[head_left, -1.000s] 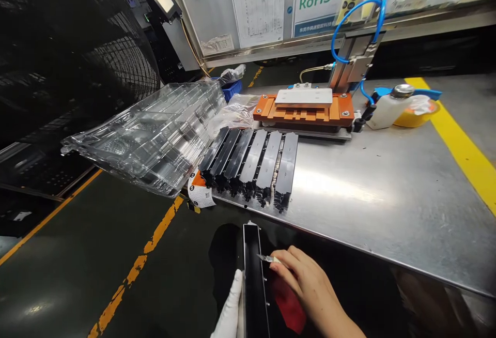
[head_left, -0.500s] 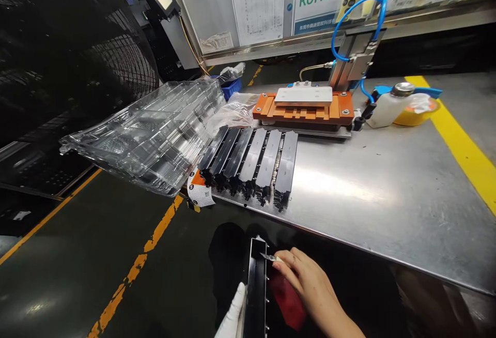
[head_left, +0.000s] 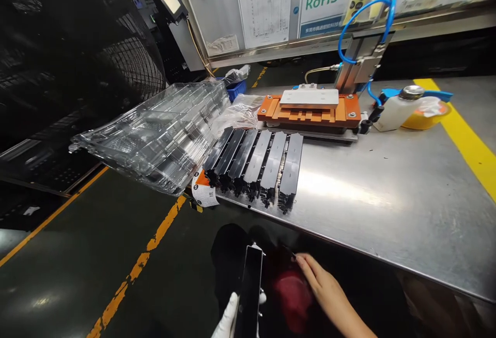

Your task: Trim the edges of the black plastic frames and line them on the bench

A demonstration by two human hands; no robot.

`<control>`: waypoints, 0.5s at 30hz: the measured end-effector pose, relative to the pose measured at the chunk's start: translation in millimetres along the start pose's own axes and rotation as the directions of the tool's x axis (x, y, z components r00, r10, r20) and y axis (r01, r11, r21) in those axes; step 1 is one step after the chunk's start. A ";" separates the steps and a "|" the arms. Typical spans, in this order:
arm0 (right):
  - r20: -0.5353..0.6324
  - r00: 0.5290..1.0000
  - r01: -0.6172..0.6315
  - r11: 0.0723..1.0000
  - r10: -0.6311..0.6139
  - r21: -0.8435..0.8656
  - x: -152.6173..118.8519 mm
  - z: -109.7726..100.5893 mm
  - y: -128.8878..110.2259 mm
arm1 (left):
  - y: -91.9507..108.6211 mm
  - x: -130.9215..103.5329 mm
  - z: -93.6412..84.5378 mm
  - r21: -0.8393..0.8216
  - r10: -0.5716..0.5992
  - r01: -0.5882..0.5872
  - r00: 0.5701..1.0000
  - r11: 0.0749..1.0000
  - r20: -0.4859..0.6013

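Note:
In a white glove, my left hand (head_left: 228,318) is wrapped round a long black plastic part (head_left: 250,289), with fingertips showing on its right side. The part points away from me, in front of the bench edge, its lower end cut off by the frame. My bare right hand (head_left: 321,283) pinches a small knife (head_left: 289,251) with a thin blade, to the right of the part and apart from it. Most of the knife's handle is hidden by my fingers. Several similar black plastic parts (head_left: 258,165) lie side by side near the bench's front edge.
Clear plastic trays (head_left: 155,136) are stacked left of the parts. Behind stands an orange fixture (head_left: 271,110) with a metal press and blue air hose (head_left: 341,43). A white bottle (head_left: 397,113) and yellow tape roll (head_left: 426,120) stand on the steel bench (head_left: 387,198).
My right hand has drawn the knife away from the black part, to the right. The part has turned slightly in my left hand, and the view has shifted a little.

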State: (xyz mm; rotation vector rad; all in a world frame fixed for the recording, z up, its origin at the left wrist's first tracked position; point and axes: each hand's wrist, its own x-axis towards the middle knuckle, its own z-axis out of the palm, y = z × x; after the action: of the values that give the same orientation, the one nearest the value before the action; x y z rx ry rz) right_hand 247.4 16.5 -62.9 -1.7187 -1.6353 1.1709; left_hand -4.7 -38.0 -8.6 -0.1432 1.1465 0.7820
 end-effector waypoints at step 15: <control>0.158 0.908 0.396 0.918 -0.387 -0.022 -33.2 -0.3 -78.2 | 10.7 10.9 -0.2 0.018 -0.039 0.040 0.999 0.999 -0.027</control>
State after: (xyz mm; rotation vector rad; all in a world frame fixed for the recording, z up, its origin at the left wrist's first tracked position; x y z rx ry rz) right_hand 208.0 -2.8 9.8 -1.2681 -2.0042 1.0844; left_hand -9.5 -25.0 -15.0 -0.1603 1.1723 0.7360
